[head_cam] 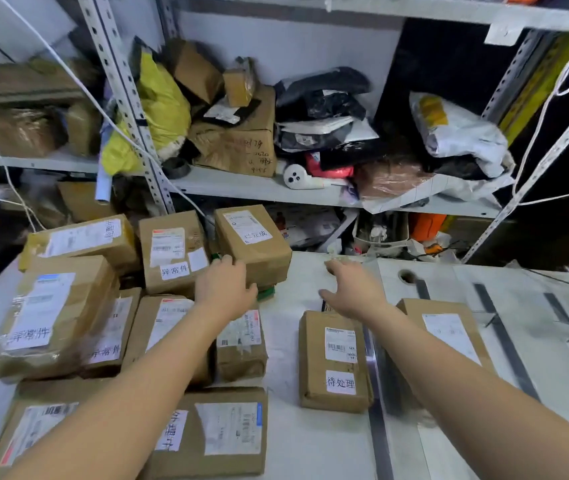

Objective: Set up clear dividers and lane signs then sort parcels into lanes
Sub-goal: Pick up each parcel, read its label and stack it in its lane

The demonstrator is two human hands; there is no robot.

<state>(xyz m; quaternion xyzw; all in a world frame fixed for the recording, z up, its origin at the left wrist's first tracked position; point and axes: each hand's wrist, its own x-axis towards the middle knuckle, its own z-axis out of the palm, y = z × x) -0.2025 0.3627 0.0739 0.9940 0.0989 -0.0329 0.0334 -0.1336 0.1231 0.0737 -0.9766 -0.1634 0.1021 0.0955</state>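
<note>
Several brown taped parcels with white labels are piled on the left half of the white table. My left hand reaches forward and touches the near side of a raised parcel at the back of the pile. My right hand hovers with relaxed fingers over the table beyond a single labelled parcel. A clear divider stands on a dark strip just right of that parcel. Another parcel lies past the divider. Further clear dividers stand on dark strips to the right.
Metal shelving behind the table holds boxes, a yellow bag, and black and white mailers. White cables hang across the uprights. A round hole is cut in the table near its back edge.
</note>
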